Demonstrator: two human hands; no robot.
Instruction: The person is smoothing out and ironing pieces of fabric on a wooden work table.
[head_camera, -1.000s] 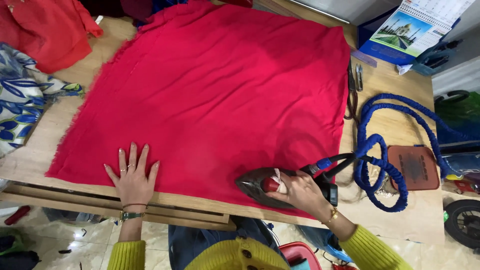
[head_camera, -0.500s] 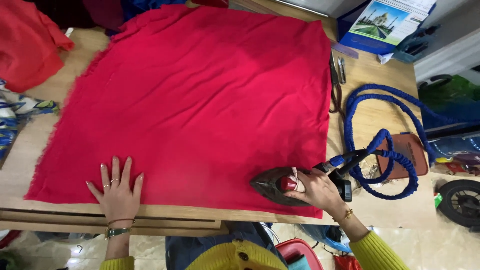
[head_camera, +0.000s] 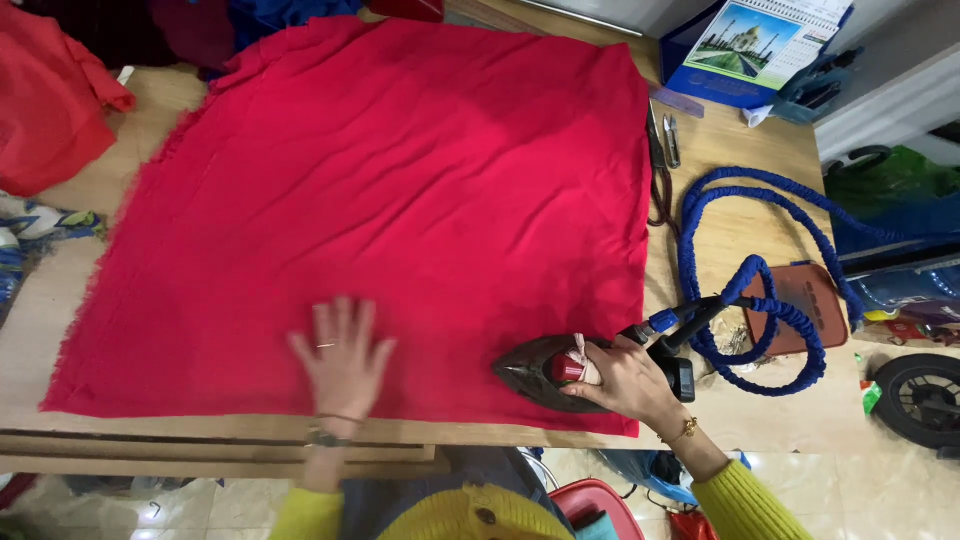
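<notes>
Across the wooden counter (head_camera: 745, 215) lies a large square of bright red cloth (head_camera: 400, 200), spread flat with faint creases and frayed edges. At its near right corner the right hand (head_camera: 625, 380) grips a dark pointed iron (head_camera: 550, 372). The left hand (head_camera: 343, 358), blurred, seems open, fingers spread, on the cloth's near edge.

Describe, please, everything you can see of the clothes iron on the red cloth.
The clothes iron is dark, with a pointed soleplate aimed left and a red handle part. It sits flat on the red cloth near its lower right corner, close to the wooden table edge. The right hand grips its handle; a blue covered cord runs from its rear and coils on the table. The left hand presses the cloth apart from it.
</notes>
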